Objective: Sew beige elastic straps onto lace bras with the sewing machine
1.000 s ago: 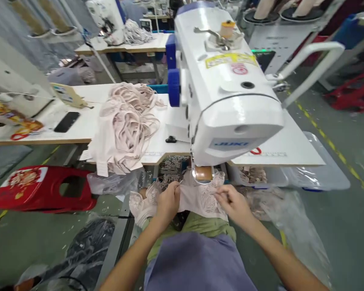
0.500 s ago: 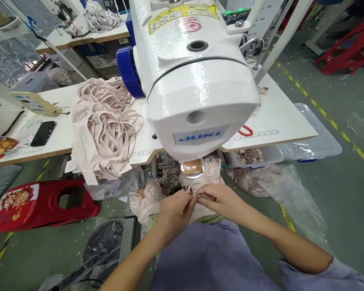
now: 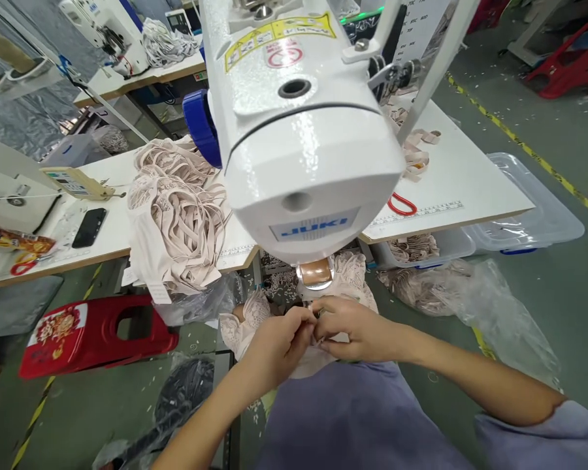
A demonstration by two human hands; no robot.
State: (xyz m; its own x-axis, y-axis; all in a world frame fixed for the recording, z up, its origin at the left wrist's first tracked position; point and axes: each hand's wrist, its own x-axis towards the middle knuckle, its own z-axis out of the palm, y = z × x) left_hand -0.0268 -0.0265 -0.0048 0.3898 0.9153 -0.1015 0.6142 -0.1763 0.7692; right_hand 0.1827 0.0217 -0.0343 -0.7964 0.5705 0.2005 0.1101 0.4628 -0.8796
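Note:
A beige lace bra [image 3: 350, 274] lies draped around the lower end of the white sewing machine [image 3: 313, 150], just below its metal plate with a tan pad [image 3: 316, 273]. My left hand [image 3: 281, 343] is closed, thumb and fingers pinching the bra's fabric in front of the machine. Close against it, my right hand [image 3: 355, 328] is also closed, its fingertips bent onto the same piece of fabric. What exactly lies between the fingertips is small and mostly hidden. Another lace cup [image 3: 255, 310] shows to the left of my left hand.
A heap of beige straps and lace pieces [image 3: 176, 215] sits on the left tabletop. Red-handled scissors [image 3: 402, 205] lie at right. Further left are a phone [image 3: 89, 228] and a red stool [image 3: 98, 333]. A clear plastic bin [image 3: 451, 243] stands under the right table edge.
My view has shifted slightly. The fingers of my right hand have curled in more over the fabric, and both hands stay together in front of the machine.

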